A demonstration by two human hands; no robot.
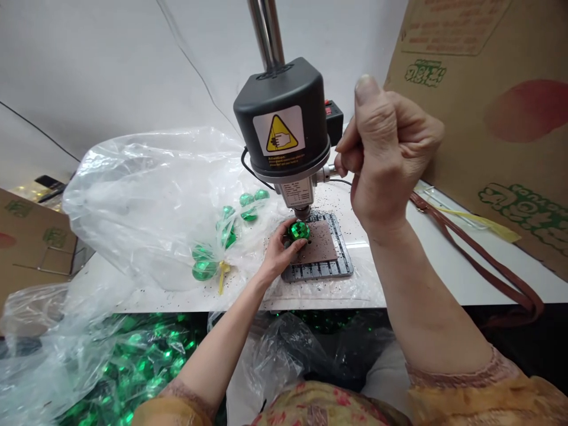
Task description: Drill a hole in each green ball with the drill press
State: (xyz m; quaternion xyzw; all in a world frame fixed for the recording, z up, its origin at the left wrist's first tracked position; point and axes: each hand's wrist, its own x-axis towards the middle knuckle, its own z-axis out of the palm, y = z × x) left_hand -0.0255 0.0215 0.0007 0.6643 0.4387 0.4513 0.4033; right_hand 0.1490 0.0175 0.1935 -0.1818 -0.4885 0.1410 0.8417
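My left hand (280, 247) pinches a shiny green faceted ball (299, 231) between thumb and fingers. The ball rests on a brown pad (322, 241) over the slotted metal base (341, 266) of a small drill press (281, 118). Right above the ball is the chuck (302, 212); its tip is hard to make out. Closed in a fist at the side of the machine, my right hand (390, 148) grips the feed lever (329, 173), most of which the fingers hide.
Several green balls (204, 270) lie in a clear plastic bag (146, 201) on the left of the white table (173, 299). More fill a bag (146, 355) below. Cardboard boxes (488, 118) flank the table, and a brown strap (479, 254) lies right. Dark shavings dot the tabletop.
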